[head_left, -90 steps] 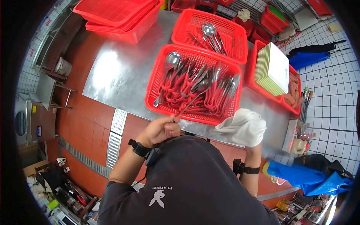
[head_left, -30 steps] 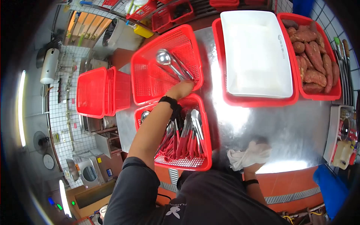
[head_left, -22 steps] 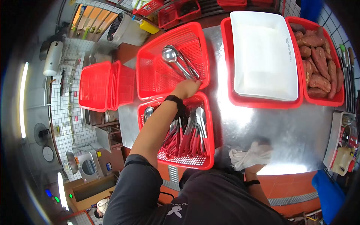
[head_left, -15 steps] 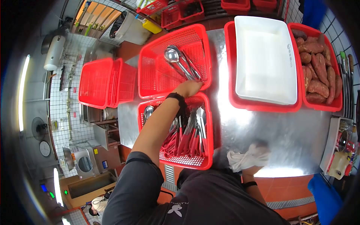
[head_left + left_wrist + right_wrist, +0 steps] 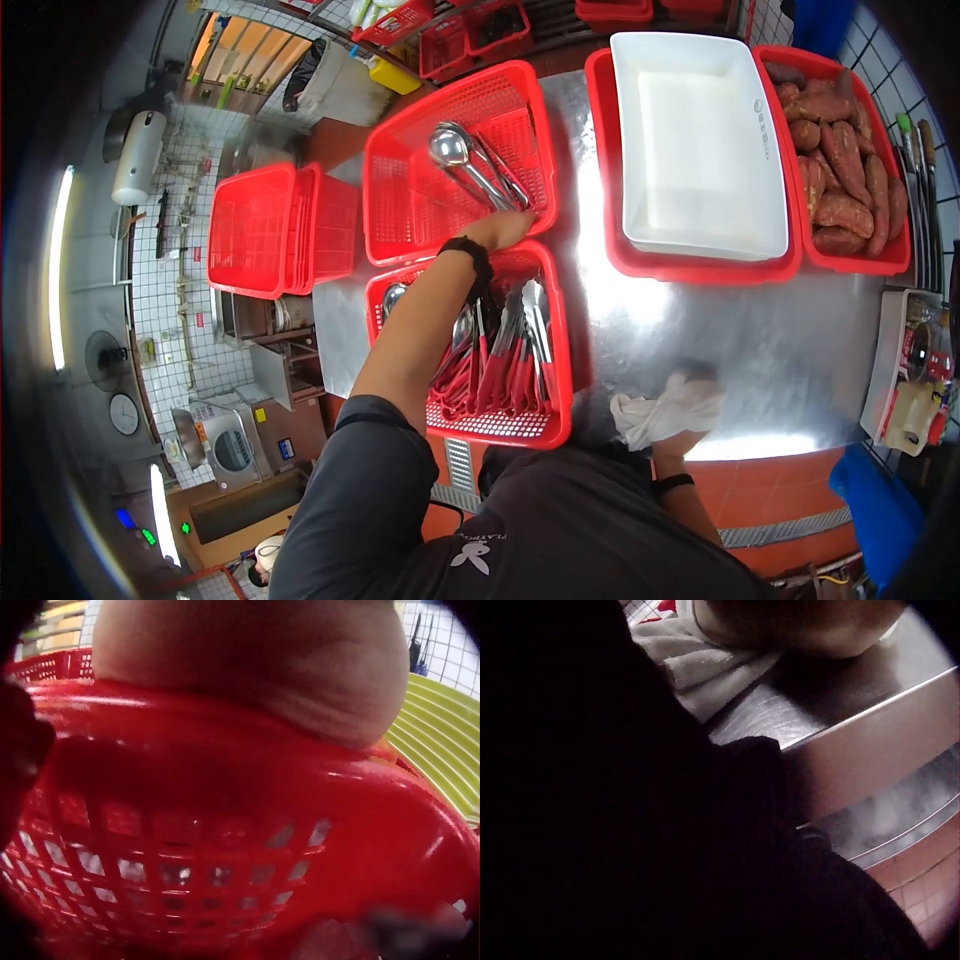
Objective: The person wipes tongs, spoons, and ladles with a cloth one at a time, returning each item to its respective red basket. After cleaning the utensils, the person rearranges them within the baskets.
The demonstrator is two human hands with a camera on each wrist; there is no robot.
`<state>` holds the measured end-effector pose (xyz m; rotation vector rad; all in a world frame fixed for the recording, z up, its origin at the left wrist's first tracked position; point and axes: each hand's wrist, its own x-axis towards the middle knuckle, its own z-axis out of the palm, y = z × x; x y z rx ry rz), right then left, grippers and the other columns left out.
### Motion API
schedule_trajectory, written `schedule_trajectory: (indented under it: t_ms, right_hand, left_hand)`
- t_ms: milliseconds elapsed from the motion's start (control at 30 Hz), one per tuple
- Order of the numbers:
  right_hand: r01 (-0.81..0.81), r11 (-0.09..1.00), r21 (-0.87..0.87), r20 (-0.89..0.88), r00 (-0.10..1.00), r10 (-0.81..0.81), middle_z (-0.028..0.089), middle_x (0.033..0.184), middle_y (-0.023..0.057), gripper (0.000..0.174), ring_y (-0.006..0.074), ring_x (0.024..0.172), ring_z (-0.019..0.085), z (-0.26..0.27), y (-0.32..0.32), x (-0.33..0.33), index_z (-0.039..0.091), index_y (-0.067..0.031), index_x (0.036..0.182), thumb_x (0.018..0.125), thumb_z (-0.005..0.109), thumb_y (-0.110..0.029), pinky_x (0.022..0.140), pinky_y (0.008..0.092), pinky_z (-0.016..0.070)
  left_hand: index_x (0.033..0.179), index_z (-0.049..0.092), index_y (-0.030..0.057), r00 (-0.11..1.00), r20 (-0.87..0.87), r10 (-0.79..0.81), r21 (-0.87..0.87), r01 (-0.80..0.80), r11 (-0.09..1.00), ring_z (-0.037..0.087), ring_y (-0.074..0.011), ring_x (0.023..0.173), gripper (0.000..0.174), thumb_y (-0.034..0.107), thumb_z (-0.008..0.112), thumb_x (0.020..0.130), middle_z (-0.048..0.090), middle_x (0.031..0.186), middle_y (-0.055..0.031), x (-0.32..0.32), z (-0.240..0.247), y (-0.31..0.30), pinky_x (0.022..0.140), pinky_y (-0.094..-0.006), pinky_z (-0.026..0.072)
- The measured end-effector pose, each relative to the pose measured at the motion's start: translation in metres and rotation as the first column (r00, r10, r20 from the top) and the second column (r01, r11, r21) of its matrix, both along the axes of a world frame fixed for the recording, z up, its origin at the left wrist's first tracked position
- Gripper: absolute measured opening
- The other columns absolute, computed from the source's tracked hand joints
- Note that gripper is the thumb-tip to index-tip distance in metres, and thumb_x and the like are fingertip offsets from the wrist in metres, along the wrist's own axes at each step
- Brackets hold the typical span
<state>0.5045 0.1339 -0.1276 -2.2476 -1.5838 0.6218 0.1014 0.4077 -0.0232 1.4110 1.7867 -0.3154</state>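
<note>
My left hand (image 5: 500,230) reaches over the lower red basket (image 5: 565,370), at the near right corner of the upper red basket (image 5: 375,190). Its fingers are mostly hidden, beside the handle ends of a ladle (image 5: 450,147) and other metal utensils. The heel of that hand (image 5: 247,667) lies against the red rim (image 5: 217,742) in the left wrist view. Red-handled utensils (image 5: 500,375) fill the lower basket. My right hand (image 5: 686,405) holds a white cloth (image 5: 640,418) at the table's near edge, its fingertips hidden by the cloth.
A white tray (image 5: 700,150) sits in a red container right of the baskets, beside a red basket of sweet potatoes (image 5: 845,150). Stacked red baskets (image 5: 255,230) stand left. A crate of bottles (image 5: 910,375) is at the right edge of the metal table (image 5: 740,330).
My left hand has moved from the near edge of the utensil-filled basket to the upper basket's corner. The cloth in my right hand is lower, at the table. The head view has turned.
</note>
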Motion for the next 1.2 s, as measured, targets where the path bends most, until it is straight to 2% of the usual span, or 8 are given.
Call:
schedule_trajectory:
  t_ms: [133,200,433,500,833,933,1000,1200]
  right_hand:
    - [-0.071,0.995,0.064,0.134,0.989,0.062,0.052,0.130,0.0153,0.068,0.0292,0.119,0.052,0.010,0.009,-0.002,0.042,0.0004,0.133,0.081,0.077,-0.027,0.102,0.0410,0.0399]
    - [0.144,0.989,-0.011,-0.296,0.945,-0.141,0.054,0.128,0.0146,0.065,0.0288,0.118,0.053,0.040,0.024,-0.008,0.045,0.0001,0.130,0.081,0.077,-0.028,0.102,0.0414,0.0399]
    - [0.170,0.985,-0.031,-0.451,0.877,-0.165,0.055,0.125,0.0131,0.063,0.0276,0.116,0.054,0.031,0.020,-0.005,0.046,-0.0004,0.127,0.080,0.077,-0.027,0.100,0.0405,0.0409]
    - [-0.010,1.000,-0.004,-0.073,0.997,0.010,0.055,0.124,0.0126,0.060,0.0280,0.116,0.054,0.021,0.011,-0.003,0.046,-0.0010,0.128,0.083,0.073,-0.029,0.098,0.0392,0.0416]
    - [-0.021,0.999,-0.031,-0.090,0.996,0.019,0.056,0.124,0.0138,0.065,0.0276,0.114,0.056,0.014,0.011,0.000,0.046,-0.0005,0.129,0.082,0.072,-0.038,0.094,0.0404,0.0451]
    - [-0.119,0.969,-0.218,0.142,0.978,0.152,0.056,0.124,0.0145,0.067,0.0290,0.113,0.057,0.024,0.021,-0.001,0.046,-0.0002,0.129,0.082,0.072,-0.039,0.094,0.0412,0.0451]
    - [0.086,0.975,-0.203,-0.316,0.937,-0.148,0.054,0.126,0.0150,0.068,0.0307,0.115,0.055,0.036,0.026,-0.003,0.046,0.0000,0.129,0.081,0.072,-0.041,0.096,0.0429,0.0439]
    - [0.095,0.976,0.196,0.035,0.994,-0.104,0.062,0.089,0.0132,0.036,0.0280,0.080,0.063,0.031,0.025,-0.012,0.057,0.0014,0.091,0.084,0.065,-0.033,0.071,0.0398,0.0504]
  left_hand:
    - [0.135,0.050,0.0011,0.976,0.033,-0.214,0.089,0.210,0.974,0.039,-0.0378,0.136,0.054,0.036,0.029,0.099,0.043,0.144,-0.0240,0.001,0.002,-0.002,0.113,-0.0424,0.0300]
    - [0.136,0.050,0.0031,1.000,0.023,-0.018,0.179,0.013,0.984,0.035,-0.0379,0.138,0.050,0.029,0.028,0.099,0.043,0.144,-0.0217,0.019,0.020,-0.010,0.117,-0.0425,0.0246]
    - [0.141,0.045,0.0025,0.943,-0.063,-0.326,0.079,0.331,0.940,0.021,-0.0445,0.142,0.050,0.023,0.029,0.098,0.036,0.151,-0.0174,0.008,0.017,0.002,0.121,-0.0457,0.0139]
    - [0.138,0.048,0.0022,0.909,-0.102,-0.405,-0.031,0.404,0.914,0.024,-0.0441,0.141,0.048,0.023,0.029,0.098,0.038,0.150,-0.0175,0.010,0.018,0.006,0.121,-0.0456,0.0145]
    - [0.119,0.063,0.0021,0.978,-0.040,-0.204,0.281,0.207,0.937,0.054,-0.0404,0.120,0.045,0.030,0.038,0.093,0.060,0.124,-0.0244,-0.016,-0.028,-0.002,0.117,-0.0422,0.0233]
    - [0.125,0.060,0.0006,0.841,-0.160,-0.517,0.190,0.540,0.820,0.051,-0.0415,0.122,0.052,0.033,0.037,0.092,0.057,0.127,-0.0261,-0.004,-0.005,0.005,0.112,-0.0423,0.0321]
    - [0.122,0.060,-0.0013,0.996,-0.047,-0.071,0.215,0.080,0.973,0.051,-0.0414,0.122,0.050,0.031,0.037,0.090,0.057,0.126,-0.0264,0.001,-0.001,-0.001,0.106,-0.0416,0.0379]
    - [0.118,0.062,-0.0027,0.989,-0.089,-0.122,0.349,0.146,0.926,0.051,-0.0419,0.121,0.049,0.029,0.038,0.089,0.056,0.126,-0.0268,-0.012,-0.025,-0.003,0.105,-0.0421,0.0387]
